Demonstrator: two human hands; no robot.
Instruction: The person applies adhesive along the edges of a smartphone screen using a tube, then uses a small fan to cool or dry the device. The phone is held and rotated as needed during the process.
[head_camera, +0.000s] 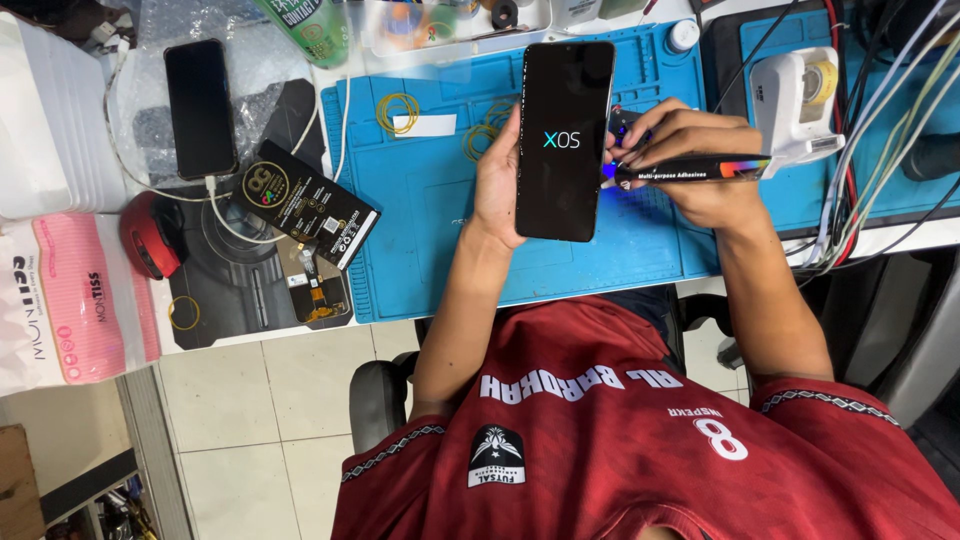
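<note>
My left hand (497, 185) holds a black smartphone (565, 140) upright over the blue work mat (420, 250). The phone's screen is dark with a small boot logo in its middle. My right hand (690, 150) grips a black adhesive tube (695, 171) with a rainbow-coloured end. The tube lies sideways and its tip touches the phone's right edge, where a small blue glow shows.
A second dark phone (200, 108) lies on a cable at the left, beside a black box (305, 203), a red mouse (150, 235) and a pink tissue pack (70, 300). Yellow rubber bands (397, 112) lie on the mat. A white tape dispenser (800, 100) and bundled cables (850, 180) crowd the right.
</note>
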